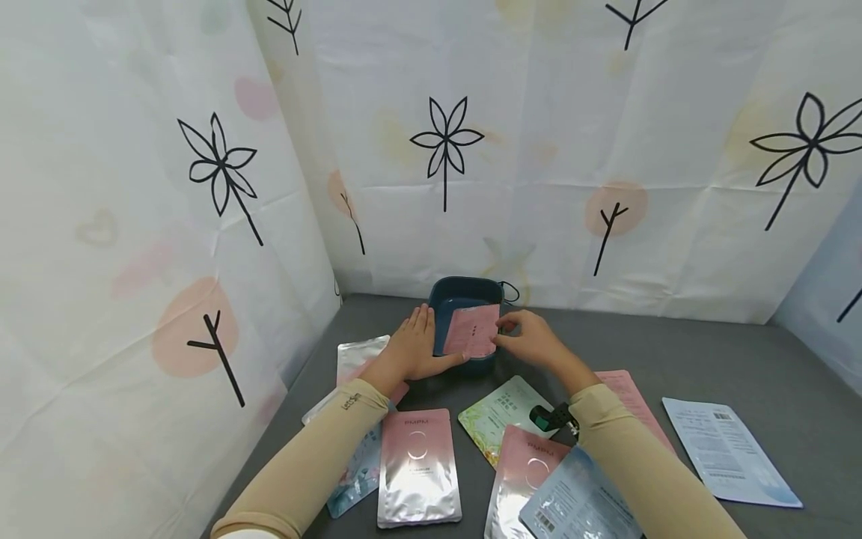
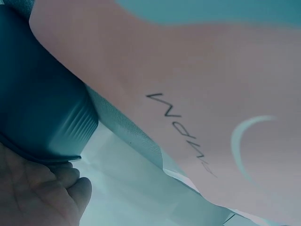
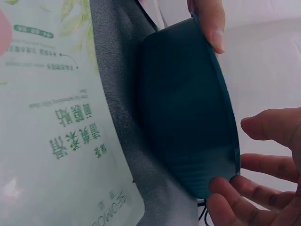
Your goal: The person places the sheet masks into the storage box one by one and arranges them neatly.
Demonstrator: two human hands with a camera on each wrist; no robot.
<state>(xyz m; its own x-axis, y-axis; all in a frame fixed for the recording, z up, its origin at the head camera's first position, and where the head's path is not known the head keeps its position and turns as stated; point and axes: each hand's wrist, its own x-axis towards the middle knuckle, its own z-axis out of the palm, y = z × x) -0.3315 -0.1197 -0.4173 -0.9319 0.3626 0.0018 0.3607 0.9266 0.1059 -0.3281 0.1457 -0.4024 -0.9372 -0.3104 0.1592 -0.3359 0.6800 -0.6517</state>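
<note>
A dark blue plastic basin [image 1: 447, 303] stands against the back wall with a pink sheet-mask packet [image 1: 474, 329] lying tilted inside it. Along the basin's left side rests my left hand [image 1: 411, 348], fingers straight and thumb reaching over the front rim. My right hand [image 1: 532, 340] is at the right rim, beside the packet's edge. In the right wrist view its thumb and fingers [image 3: 263, 165] are loosely bent and apart, some touching the rim. That view does not show the packet. A green mask packet [image 1: 505, 412] lies in front of the basin.
Pink and silver packets [image 1: 419, 468] lie near the front edge, with another pink one [image 1: 528, 479] to the right. A light blue packet [image 1: 582, 498] overlaps it. A white-blue packet [image 1: 730, 449] lies far right. Silver packets [image 1: 357, 359] sit by the left forearm.
</note>
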